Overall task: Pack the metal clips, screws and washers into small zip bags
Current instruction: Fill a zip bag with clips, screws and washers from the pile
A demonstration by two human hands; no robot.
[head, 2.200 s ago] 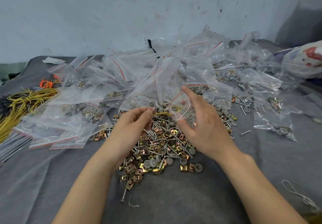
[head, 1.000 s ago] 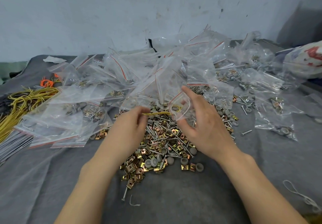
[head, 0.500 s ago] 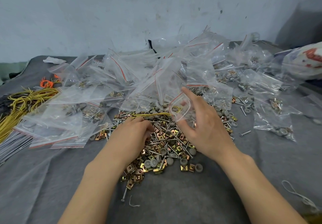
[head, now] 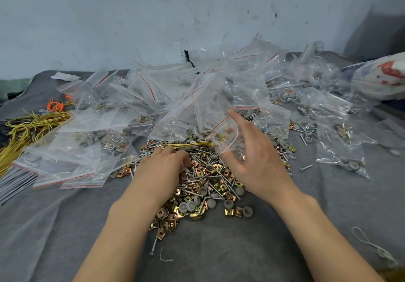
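Yellow wire ties [head: 24,128] sprawl at the frame's left on my grey cloth [head: 219,249], orange ties [head: 55,106] just above them, white string [head: 368,244] at lower right.

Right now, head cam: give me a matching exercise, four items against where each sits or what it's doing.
1 left hand
2 right hand
3 yellow wires
4 lone long screw

A far left on the cloth
B holding an open zip bag
C down on the loose hardware pile
D nearest the camera, in front of the pile

Pairs: 1-C, 2-B, 3-A, 4-D
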